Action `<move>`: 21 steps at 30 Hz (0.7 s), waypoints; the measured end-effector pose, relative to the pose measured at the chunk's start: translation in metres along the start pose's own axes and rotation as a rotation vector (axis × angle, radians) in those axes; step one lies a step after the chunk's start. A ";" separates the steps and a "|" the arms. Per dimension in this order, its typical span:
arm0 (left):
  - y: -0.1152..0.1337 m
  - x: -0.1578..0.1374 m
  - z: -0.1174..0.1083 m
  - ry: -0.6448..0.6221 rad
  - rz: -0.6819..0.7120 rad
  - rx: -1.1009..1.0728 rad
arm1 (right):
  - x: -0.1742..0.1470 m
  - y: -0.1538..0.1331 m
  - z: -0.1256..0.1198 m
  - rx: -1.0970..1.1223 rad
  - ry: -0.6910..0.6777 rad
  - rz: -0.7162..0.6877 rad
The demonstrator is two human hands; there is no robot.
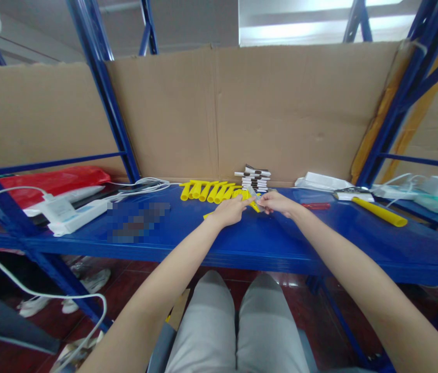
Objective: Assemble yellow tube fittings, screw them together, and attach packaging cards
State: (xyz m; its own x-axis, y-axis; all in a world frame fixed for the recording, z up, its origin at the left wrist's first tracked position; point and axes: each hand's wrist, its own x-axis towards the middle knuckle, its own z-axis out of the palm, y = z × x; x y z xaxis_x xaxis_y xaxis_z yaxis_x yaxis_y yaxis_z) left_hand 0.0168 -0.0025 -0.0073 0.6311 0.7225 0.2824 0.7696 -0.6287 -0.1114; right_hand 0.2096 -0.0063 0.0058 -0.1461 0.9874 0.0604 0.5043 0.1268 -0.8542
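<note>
Sitting at a blue shelf (273, 248), a person in grey trousers (207, 321) handles a small pale, see-through piece (252, 191) with a bright yellow strip (257, 207) just beside it; both are partly hidden by the fingers. Both bare forearms stretch forward over the shelf's front edge and draw inward, so the hands nearly meet at the middle. The left hand (230, 211) lies palm down with its forefinger reaching toward the pale piece; whether its other fingers grip anything, I cannot tell. The right hand (277, 202) pinches the pale piece between thumb and forefinger. That piece tilts up and away to the left, while the yellow strip slants down toward the right and the person. Right of the right hand lies a slim red item (317, 206); farther right, a single yellow tube (378, 211) lies diagonally, its wide end toward the near right. Beyond the left hand, yellow tubes (205, 192) lie side by side, wide open ends facing the person, long axes running back. Behind the hands rises a white-and-brown stack (256, 180), before a cardboard wall (281, 109).
</note>
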 end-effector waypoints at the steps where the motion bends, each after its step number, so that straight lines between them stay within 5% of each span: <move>1: 0.000 0.000 0.000 -0.001 -0.002 -0.002 | 0.000 -0.001 0.001 0.009 0.021 0.007; 10: 0.002 -0.001 -0.003 -0.016 -0.028 -0.030 | 0.002 0.001 0.003 0.132 0.030 0.057; 21: 0.004 -0.002 -0.004 0.004 -0.016 -0.028 | 0.001 0.005 -0.005 0.010 -0.100 -0.019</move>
State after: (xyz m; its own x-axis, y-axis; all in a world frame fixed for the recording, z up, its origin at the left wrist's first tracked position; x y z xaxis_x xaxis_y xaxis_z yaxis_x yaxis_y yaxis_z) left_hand 0.0180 -0.0073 -0.0047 0.6186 0.7311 0.2878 0.7763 -0.6253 -0.0802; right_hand 0.2165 -0.0042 0.0038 -0.2405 0.9703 0.0251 0.4918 0.1441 -0.8587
